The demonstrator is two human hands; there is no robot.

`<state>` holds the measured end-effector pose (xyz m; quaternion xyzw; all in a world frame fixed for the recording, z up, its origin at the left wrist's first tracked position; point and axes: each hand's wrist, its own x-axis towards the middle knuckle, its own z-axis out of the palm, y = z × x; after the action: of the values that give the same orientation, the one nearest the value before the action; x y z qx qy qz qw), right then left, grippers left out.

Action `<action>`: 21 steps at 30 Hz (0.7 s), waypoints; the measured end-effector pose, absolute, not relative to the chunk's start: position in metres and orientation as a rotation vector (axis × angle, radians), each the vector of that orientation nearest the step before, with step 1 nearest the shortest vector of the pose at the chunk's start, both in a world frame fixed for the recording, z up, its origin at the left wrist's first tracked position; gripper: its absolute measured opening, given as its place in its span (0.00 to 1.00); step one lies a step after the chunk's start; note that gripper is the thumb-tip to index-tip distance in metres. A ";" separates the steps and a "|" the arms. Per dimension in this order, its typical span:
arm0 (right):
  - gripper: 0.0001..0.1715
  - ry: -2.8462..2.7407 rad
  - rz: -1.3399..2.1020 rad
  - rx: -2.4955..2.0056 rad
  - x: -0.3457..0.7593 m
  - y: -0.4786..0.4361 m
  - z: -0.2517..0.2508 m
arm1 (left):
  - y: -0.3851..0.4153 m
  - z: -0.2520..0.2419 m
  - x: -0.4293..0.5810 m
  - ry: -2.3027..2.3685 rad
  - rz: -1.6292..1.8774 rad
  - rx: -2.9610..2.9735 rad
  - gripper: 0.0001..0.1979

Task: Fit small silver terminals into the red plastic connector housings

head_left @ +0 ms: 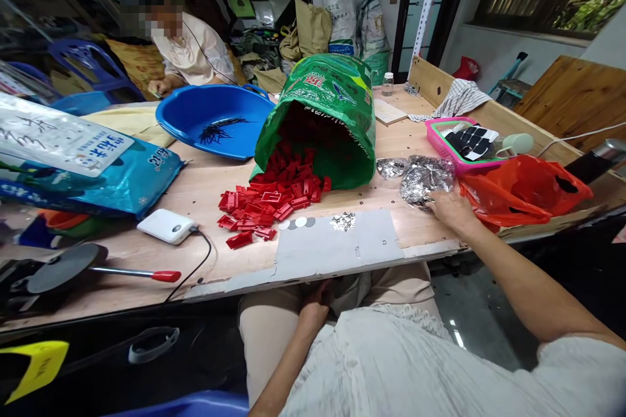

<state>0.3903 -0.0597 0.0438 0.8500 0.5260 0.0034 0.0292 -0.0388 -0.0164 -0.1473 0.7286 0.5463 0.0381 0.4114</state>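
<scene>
My right hand (450, 210) is at the near right corner of a clear plastic bag (424, 177) of small shiny parts, its fingers closed on the bag's edge. My left hand (314, 313) rests low in my lap below the table edge, its fingers mostly hidden. In front of me, red plastic pieces (267, 199) spill from the mouth of a green sack (332, 88) lying on its side. A small heap of silvery parts (343, 221) lies on a grey sheet (337, 249), with a few pale discs (300, 222) beside it.
On the left are a blue basin (215, 107) holding dark thin pieces, a white power bank (166, 227) with a cable, and a red-handled lever (166, 276). An orange bag (523, 192) and a pink basket (443, 143) stand right. A person (195, 52) sits across the table.
</scene>
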 end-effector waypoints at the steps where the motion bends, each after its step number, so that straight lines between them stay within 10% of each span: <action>1: 0.19 1.558 -0.014 2.622 0.392 -0.061 0.045 | -0.016 -0.149 -0.039 1.374 0.104 1.834 0.25; 14: 0.33 1.705 -0.305 2.638 0.412 -0.044 0.035 | -0.016 -0.156 -0.039 1.342 0.134 1.844 0.23; 21: 0.23 1.846 -0.220 2.734 0.423 -0.042 0.036 | -0.015 -0.156 -0.039 1.362 0.097 1.882 0.23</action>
<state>0.4228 -0.0424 0.0359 0.8242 0.5564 -0.0664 -0.0823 -0.0392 -0.0152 -0.1564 0.7430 0.5375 0.0381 0.3969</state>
